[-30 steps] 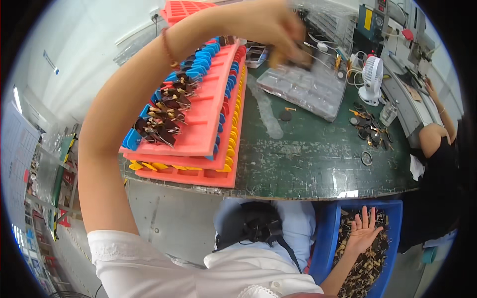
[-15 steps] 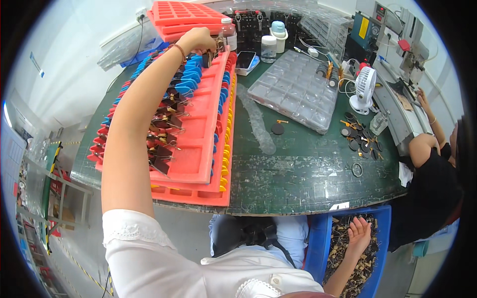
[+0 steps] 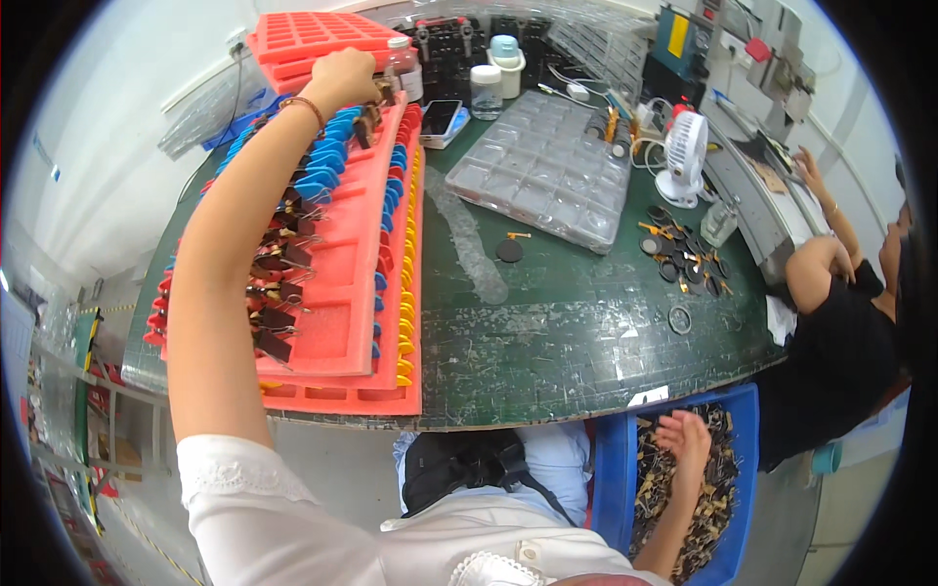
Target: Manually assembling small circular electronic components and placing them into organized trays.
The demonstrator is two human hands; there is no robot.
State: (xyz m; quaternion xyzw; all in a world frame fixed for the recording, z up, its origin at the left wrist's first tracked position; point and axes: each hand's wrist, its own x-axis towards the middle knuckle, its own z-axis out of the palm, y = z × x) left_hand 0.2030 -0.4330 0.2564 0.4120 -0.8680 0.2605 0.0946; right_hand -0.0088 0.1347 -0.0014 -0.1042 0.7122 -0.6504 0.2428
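Observation:
My left hand (image 3: 344, 78) reaches to the far end of the top red foam tray (image 3: 344, 327). Its fingers are closed on a small brownish part (image 3: 384, 93), partly hidden by the hand. Along that tray stand rows of small dark parts with wire leads (image 3: 276, 322) and blue-coated parts (image 3: 322, 166). My right hand (image 3: 690, 441) hovers above a blue bin (image 3: 745, 479) at my right side. Its fingers are loosely curled and apart, with nothing visible in them. Many loose small dark and tan parts (image 3: 718, 508) with wires fill the bin.
More red trays (image 3: 322, 34) are stacked behind. A clear compartment box (image 3: 547, 166), phone (image 3: 443, 124), jars (image 3: 486, 93) and a white fan (image 3: 684, 156) stand on the green table. Loose black discs (image 3: 674, 264) lie near the fan. At right, a co-worker's arm (image 3: 821, 195) reaches toward a machine.
The whole view has shifted, so the table appears further left. My left hand stays at the tray's far end. My right hand's fingers have bent more to the left over the bin.

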